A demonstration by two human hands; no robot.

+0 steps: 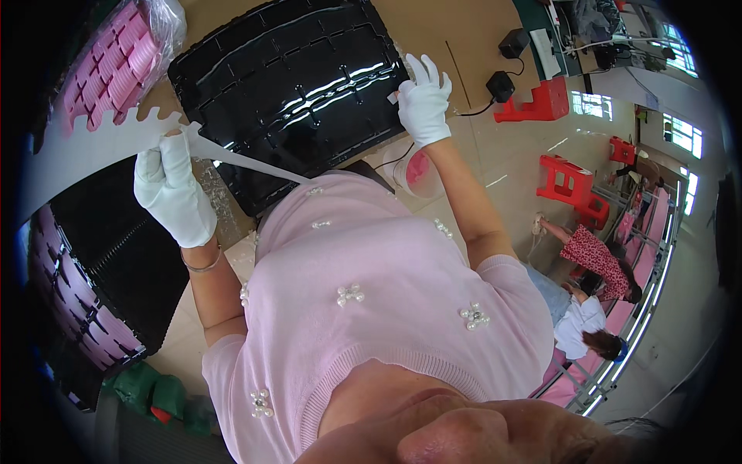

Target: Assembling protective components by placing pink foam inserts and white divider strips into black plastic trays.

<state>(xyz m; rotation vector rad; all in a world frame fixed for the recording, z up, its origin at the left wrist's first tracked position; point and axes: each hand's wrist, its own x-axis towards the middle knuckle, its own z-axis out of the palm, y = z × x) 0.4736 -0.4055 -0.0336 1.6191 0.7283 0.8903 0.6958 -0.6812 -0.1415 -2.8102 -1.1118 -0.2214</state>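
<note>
My left hand (175, 189), in a white glove with a bare fingertip showing, is closed on a white sheet (89, 158) with a notched upper edge. The sheet narrows to a strip that reaches down to my waist. In front of me a glossy black plastic tray (301, 85) with moulded compartments lies tilted on the brown surface. At its right edge is my right hand (425, 104), also white-gloved. Thumb and forefinger are pinched at the tray's rim, while the other fingers fan upward.
Pink ridged pieces (116, 66) lie in clear plastic at upper left. More black trays (127, 255) with pink contents (73, 286) stand at my left. A pail (417, 172) holds something pink. Red stools (564, 179) stand at right, near two other people (603, 263). Black adapters (500, 87) have trailing cords.
</note>
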